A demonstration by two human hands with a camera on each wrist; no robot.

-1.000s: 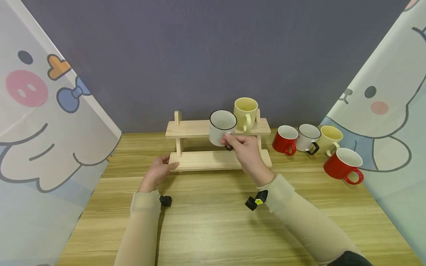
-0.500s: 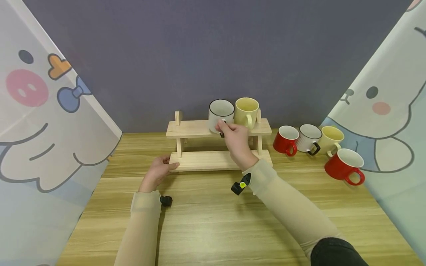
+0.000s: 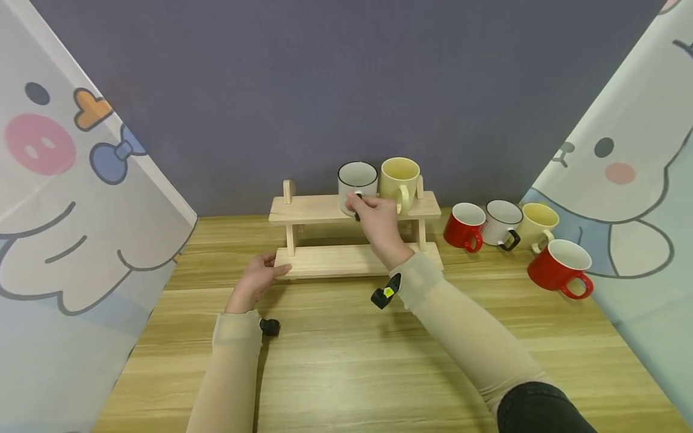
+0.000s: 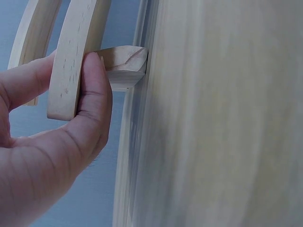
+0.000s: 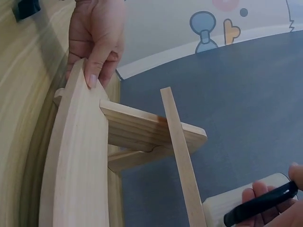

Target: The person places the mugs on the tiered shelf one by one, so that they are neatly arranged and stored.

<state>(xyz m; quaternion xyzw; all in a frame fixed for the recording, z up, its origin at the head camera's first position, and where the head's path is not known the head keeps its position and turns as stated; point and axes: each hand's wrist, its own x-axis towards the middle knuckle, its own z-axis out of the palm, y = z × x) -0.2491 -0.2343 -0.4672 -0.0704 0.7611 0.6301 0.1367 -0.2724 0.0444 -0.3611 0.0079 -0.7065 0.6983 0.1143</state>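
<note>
1. The right hand [image 3: 381, 225] grips the white mug [image 3: 351, 187] by its black handle [image 5: 260, 205], thumb and fingers closed round it.
2. That mug is upright on the upper shelf [image 3: 311, 208], right of its middle, dark rim up, handle toward the person.
3. The left hand [image 3: 255, 278] pinches the left end of the lower shelf [image 3: 335, 262], thumb on top, fingers underneath.
4. Just right of the white mug, on the same shelf, is a yellow mug [image 3: 394, 180], its handle facing the person; whether the two touch, I cannot tell.
5. Both shelves belong to one pale wooden rack, the upper one set farther back.
6. Right of the rack, on the wood-grain table [image 3: 330, 361], a red mug [image 3: 457, 231], a second white mug [image 3: 494, 227] and a second yellow mug [image 3: 532, 231] form a close row.
7. Another red mug [image 3: 545, 272] sits nearer the person, right of that row.
8. Behind is a dark grey wall [image 3: 325, 90], with cartoon panels at left [image 3: 43, 198] and right [image 3: 633, 192].
</note>
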